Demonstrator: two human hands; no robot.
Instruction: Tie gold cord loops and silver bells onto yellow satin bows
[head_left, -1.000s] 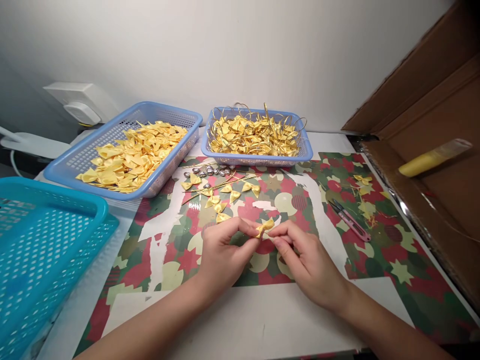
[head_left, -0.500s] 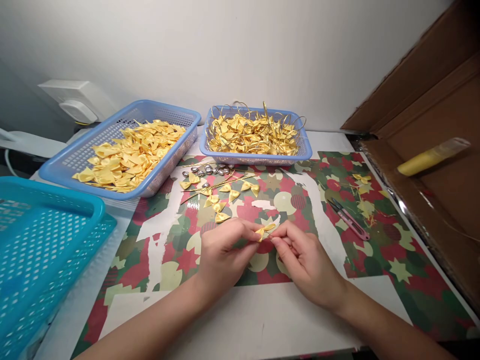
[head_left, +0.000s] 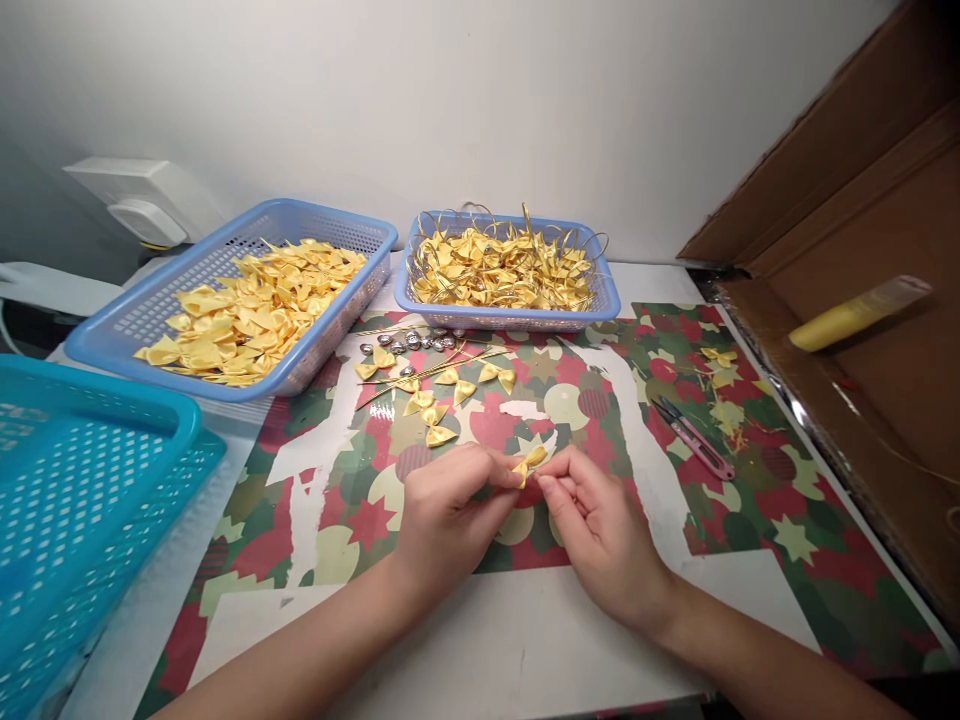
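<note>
Pale plain wall [head_left: 480,110], shadowed at far left, white wall fitting [head_left: 120,182], brown cardboard [head_left: 870,225] at right, patterned tabletop [head_left: 750,515]

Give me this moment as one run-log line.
left hand: pinching yellow bow | right hand: pinching close beside it | pink snips: on patterned sheet

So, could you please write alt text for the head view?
A left hand pinches a small yellow bow, the right hand at its edge. Beyond lie loose bows and two bow-filled blue baskets; pink snips lie to the right.
</note>
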